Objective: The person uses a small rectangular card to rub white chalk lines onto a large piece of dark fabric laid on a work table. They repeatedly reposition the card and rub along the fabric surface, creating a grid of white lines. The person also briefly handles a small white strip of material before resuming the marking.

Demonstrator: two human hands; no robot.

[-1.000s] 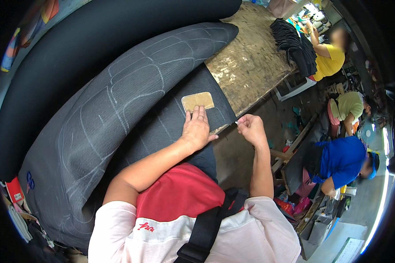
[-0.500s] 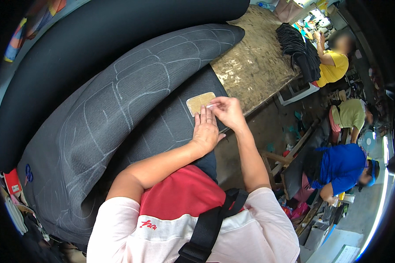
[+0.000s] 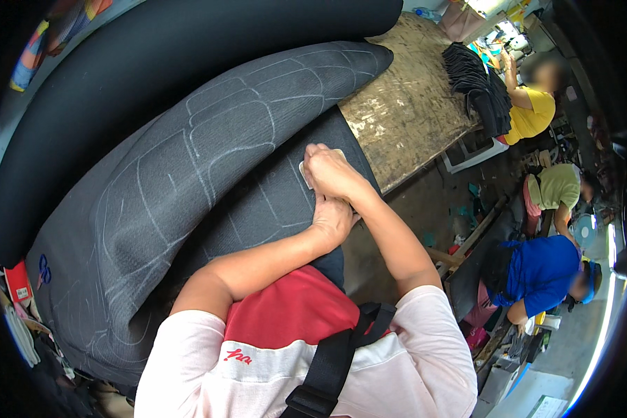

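Note:
My right hand (image 3: 331,172) is closed, crossing over the fingers of my left hand at the far left edge of a small tan template (image 3: 304,175). The slim white piece of chalk that it held a moment ago is hidden in its fingers. Below it, my left hand (image 3: 333,221) lies flat with the thumb out to the side; its fingertips are covered by the right hand. Most of the template is hidden under both hands. It lies on dark grey textured fabric (image 3: 258,205) marked with white outlines.
A folded-back flap of chalk-marked fabric (image 3: 230,115) bulges beside the hands, with a thick black roll (image 3: 188,49) behind. Blue-handled scissors (image 3: 44,270) lie far left. The worn wooden tabletop (image 3: 404,97) bears stacked black pieces (image 3: 477,87). Several people work at the right.
My right hand has moved left across the template and over my left fingers, covering most of the template. The left hand stays low beside it, nearly in place.

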